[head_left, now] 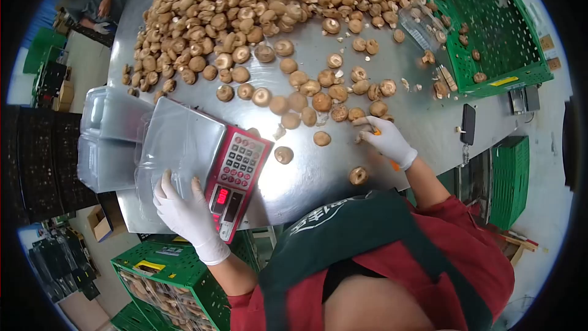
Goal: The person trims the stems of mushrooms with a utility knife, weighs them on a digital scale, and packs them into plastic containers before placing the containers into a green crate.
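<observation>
Head view: white-gloved left hand (184,211) at the near edge of the clear, thin-walled plastic container (174,147) lying on the red electronic scale with grey keypad (243,156). Fingers spread, thumb apart, touching the plastic; cannot tell whether pinching the rim or only resting there. White-gloved right hand (389,144) over the brushed steel table (306,187), rear fingers closed around a slim orange tool (395,165), mostly hidden in the palm; thumb and forefinger apart, just beside the brown, round-capped loose mushrooms (337,92). Cannot tell whether touching one.

Loose mushrooms scattered between scale and right hand, with the large heaped brown mushroom pile (245,12) beyond. Stacked clear plastic containers (110,138) just beside the scale, to the left. Perforated green plastic crate (499,24) at the far right, a few mushrooms inside.

For good handling, keep the left fingers light on the container: likely to flex under a hard squeeze, and any downward press likely to disturb the weight reading. Best to seat the container squarely on the pan, clear of the neighbouring stack. Red digits lit on the display, too small to read surely; worth checking with the left hand lifted off. With the right, pick by the cap, gently, to avoid bruising, and keep the orange tool tucked away from caps and from the other glove.
</observation>
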A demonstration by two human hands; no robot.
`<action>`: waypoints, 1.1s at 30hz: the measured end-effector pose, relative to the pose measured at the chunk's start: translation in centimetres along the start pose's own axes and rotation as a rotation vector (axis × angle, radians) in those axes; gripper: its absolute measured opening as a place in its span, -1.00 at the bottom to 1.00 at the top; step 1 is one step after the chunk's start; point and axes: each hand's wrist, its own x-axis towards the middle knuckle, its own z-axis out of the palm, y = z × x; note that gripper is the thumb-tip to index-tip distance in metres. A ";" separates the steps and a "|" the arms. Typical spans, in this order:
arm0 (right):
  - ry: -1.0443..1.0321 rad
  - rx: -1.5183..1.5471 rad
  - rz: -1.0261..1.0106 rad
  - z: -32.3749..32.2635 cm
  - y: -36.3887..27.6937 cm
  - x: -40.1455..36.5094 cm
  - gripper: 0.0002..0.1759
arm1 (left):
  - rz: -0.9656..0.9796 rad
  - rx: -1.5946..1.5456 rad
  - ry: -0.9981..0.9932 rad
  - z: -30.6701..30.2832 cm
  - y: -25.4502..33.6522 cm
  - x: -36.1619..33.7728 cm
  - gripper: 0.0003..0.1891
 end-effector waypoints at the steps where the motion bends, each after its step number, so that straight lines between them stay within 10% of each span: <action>1: 0.004 -0.024 -0.057 0.1 0.9 0.9 -0.69 | 0.073 -0.105 0.024 0.4 1.6 0.6 -0.62; 8: 0.052 -0.224 -0.211 0.5 -0.6 3.8 -0.62 | 0.469 -0.372 -0.535 11.1 13.6 3.0 -0.57; 11: 0.074 -0.197 -0.237 -0.3 -0.6 4.3 -0.60 | 0.574 -0.442 -0.393 16.8 14.6 3.2 -0.52; 17: 0.063 -0.063 -0.239 -0.9 1.1 6.3 -0.62 | -0.256 -1.599 -1.062 13.7 14.6 4.1 -0.34; 30: 0.141 -0.401 -0.433 1.1 -2.4 10.0 -0.58 | -0.572 -2.083 -1.131 13.5 13.0 3.8 -0.33; 33: 0.156 -0.422 -0.389 0.4 -2.4 10.1 -0.58 | -0.519 -1.800 -0.892 14.6 13.6 5.2 -0.67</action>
